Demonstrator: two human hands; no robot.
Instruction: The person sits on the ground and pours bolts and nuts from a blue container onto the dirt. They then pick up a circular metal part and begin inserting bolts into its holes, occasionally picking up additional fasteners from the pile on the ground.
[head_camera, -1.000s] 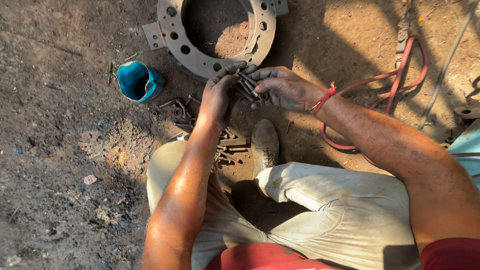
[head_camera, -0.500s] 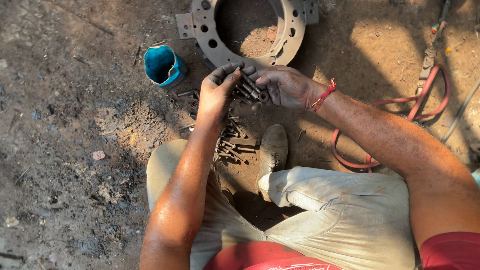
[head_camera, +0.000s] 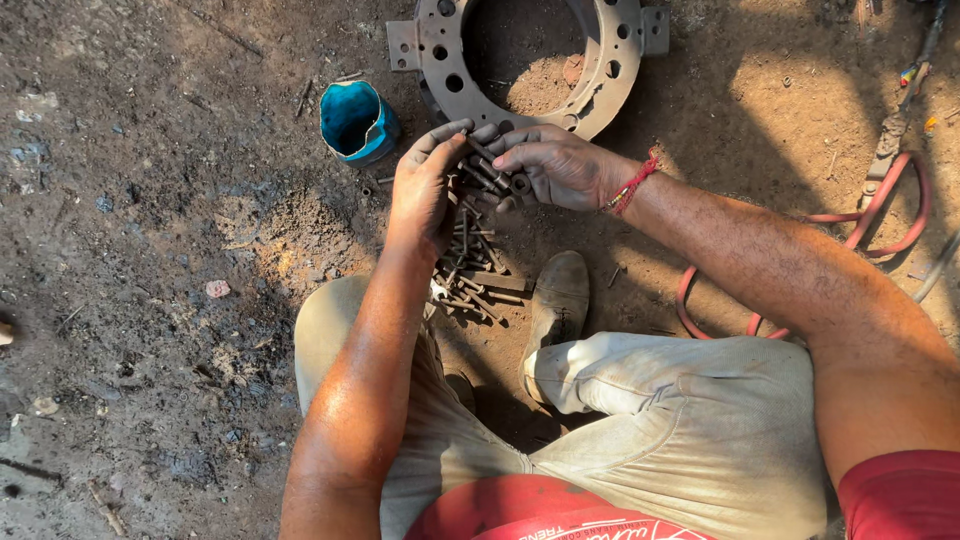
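Observation:
I am squatting on a dirt floor. My left hand (head_camera: 425, 190) and my right hand (head_camera: 555, 165) meet above a heap of dark greasy bolts (head_camera: 470, 265) on the ground. Both hands are closed around a bunch of those bolts (head_camera: 487, 175), held between the fingers. A red thread band circles my right wrist. Just beyond my hands lies a large rusty metal ring with holes (head_camera: 440, 50).
A small blue cup (head_camera: 355, 120) lies tilted on the dirt, left of my hands. A red hose (head_camera: 895, 225) loops along the right side. My shoe (head_camera: 560, 300) rests below the bolt heap. Stones and debris are scattered over the ground at left.
The view has shifted, so the ring and cup sit further right and higher in the frame. My hands stay together on the bolts, fingers shifting slightly.

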